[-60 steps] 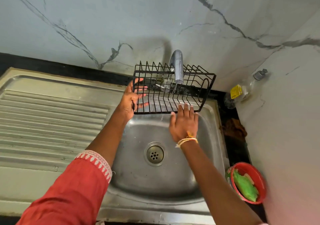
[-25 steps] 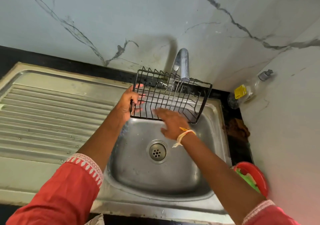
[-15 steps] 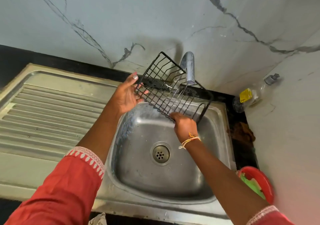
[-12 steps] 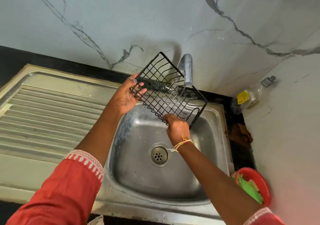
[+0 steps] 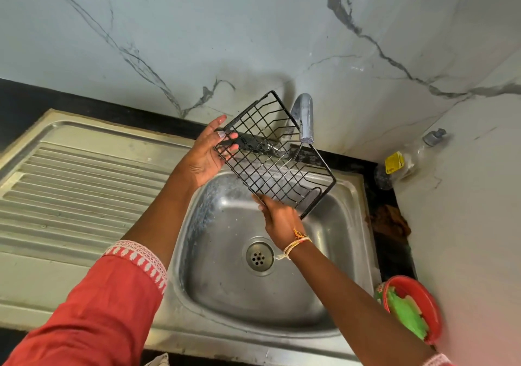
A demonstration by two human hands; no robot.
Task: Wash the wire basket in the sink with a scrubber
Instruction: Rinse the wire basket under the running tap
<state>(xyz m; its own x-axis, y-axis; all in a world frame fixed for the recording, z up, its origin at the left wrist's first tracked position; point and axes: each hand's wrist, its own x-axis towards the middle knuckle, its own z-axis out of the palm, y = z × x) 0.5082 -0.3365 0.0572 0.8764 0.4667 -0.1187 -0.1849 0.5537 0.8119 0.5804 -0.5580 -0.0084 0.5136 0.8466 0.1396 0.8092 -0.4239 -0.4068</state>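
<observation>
1. Against the frame of half a second ago, the wire basket (image 5: 275, 157) is tipped a little further, its far corner raised beside the tap (image 5: 304, 120) and its near corner low over the sink (image 5: 222, 289). Compared with 2.4 seconds ago, when it was held level, it now stands steeply slanted.
2. The basket hangs in the air above the basin, under the tap's spout, touching no surface.
3. The left hand (image 5: 207, 154) supports the upper left edge: its fingers (image 5: 229, 136) lie nearly straight across the wires, thumb up along the rim.
4. The right hand (image 5: 280, 219) takes the lower edge, its fingers curled round the bottom wire from beneath.
5. A thin stream of water seems to fall from the spout through the grid; it is faint.
6. The right fingertips are hidden behind the hand. A green scrubber (image 5: 406, 316) lies in a red bowl (image 5: 431, 309) at the right, partly hidden by the bowl's rim, and a clear bottle (image 5: 406, 160) in the corner is hard to read.
</observation>
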